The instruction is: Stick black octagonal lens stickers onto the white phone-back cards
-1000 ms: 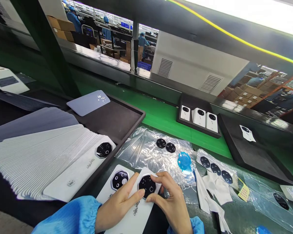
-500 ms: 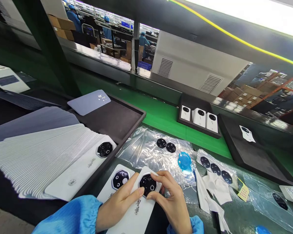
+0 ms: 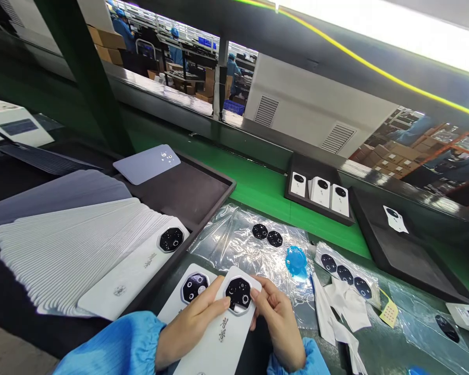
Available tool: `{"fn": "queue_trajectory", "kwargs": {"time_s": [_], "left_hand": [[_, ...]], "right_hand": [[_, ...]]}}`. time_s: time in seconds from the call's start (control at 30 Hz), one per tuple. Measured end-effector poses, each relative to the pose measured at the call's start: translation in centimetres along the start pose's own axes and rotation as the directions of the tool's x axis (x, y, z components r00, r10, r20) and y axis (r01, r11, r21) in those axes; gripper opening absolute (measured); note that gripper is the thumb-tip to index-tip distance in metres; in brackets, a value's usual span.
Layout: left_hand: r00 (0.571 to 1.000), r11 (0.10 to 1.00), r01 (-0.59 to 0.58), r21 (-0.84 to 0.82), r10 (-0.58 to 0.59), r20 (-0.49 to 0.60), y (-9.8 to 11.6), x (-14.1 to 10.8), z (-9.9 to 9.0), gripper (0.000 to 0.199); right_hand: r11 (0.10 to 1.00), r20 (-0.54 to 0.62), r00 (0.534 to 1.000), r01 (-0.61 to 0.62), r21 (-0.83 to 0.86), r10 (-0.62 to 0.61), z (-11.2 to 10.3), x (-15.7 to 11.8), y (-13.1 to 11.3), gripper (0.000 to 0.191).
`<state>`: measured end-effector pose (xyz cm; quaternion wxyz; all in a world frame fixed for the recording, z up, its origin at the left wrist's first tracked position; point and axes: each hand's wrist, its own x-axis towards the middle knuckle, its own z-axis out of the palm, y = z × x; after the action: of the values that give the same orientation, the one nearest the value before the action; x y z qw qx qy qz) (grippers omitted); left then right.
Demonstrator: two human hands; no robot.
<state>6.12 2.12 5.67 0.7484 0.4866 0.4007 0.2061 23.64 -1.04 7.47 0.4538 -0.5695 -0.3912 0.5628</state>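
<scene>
A white phone back panel with a black octagonal camera piece is held up in front of me. My left hand grips its left edge, the thumb at the lower left of the black piece. At the upper right edge, my right hand pinches the panel, thumb on top beside the black piece and fingers behind. Partly under my left hand lies a second white panel with a similar black camera piece.
Fanned white panels fill the left tray. Plastic film with black pieces and a blue disc lies ahead. White scraps are at right. Two dark trays stand farther back. People work in the background.
My right thumb and fingers have shifted from around the black piece to the panel's upper right edge, uncovering more of that piece. The whole view has shifted slightly.
</scene>
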Motion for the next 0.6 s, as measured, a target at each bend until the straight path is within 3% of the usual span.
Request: {"fn": "queue_trajectory", "kwargs": {"time_s": [0.1, 0.2, 0.3, 0.4, 0.6], "left_hand": [[0.997, 0.994, 0.053, -0.099, -0.047, 0.063, 0.2, 0.1, 0.1, 0.062], [0.991, 0.992, 0.025, -0.124, -0.008, 0.132, 0.7, 0.3, 0.4, 0.05], [0.995, 0.995, -0.027, -0.094, 0.036, 0.092, 1.2, 0.3, 0.7, 0.043], [0.998, 0.995, -0.03, -0.092, 0.035, 0.052, 1.2, 0.3, 0.9, 0.048], [0.998, 0.989, 0.044, -0.143, -0.038, 0.045, 1.3, 0.4, 1.1, 0.055]], "right_hand": [[0.997, -0.003, 0.999, -0.044, 0.059, 0.044, -0.1, 0.2, 0.3, 0.062], [0.996, -0.002, 0.999, -0.047, 0.073, 0.047, -0.1, 0.1, 0.5, 0.059], [0.999, -0.017, 1.0, -0.02, 0.044, 0.021, 0.0, -0.1, 0.2, 0.056], [1.0, -0.027, 1.0, 0.013, 0.006, -0.013, 0.0, -0.2, -0.1, 0.056], [0.999, -0.03, 0.999, 0.045, -0.027, -0.045, 0.1, -0.3, -0.2, 0.056]]}}
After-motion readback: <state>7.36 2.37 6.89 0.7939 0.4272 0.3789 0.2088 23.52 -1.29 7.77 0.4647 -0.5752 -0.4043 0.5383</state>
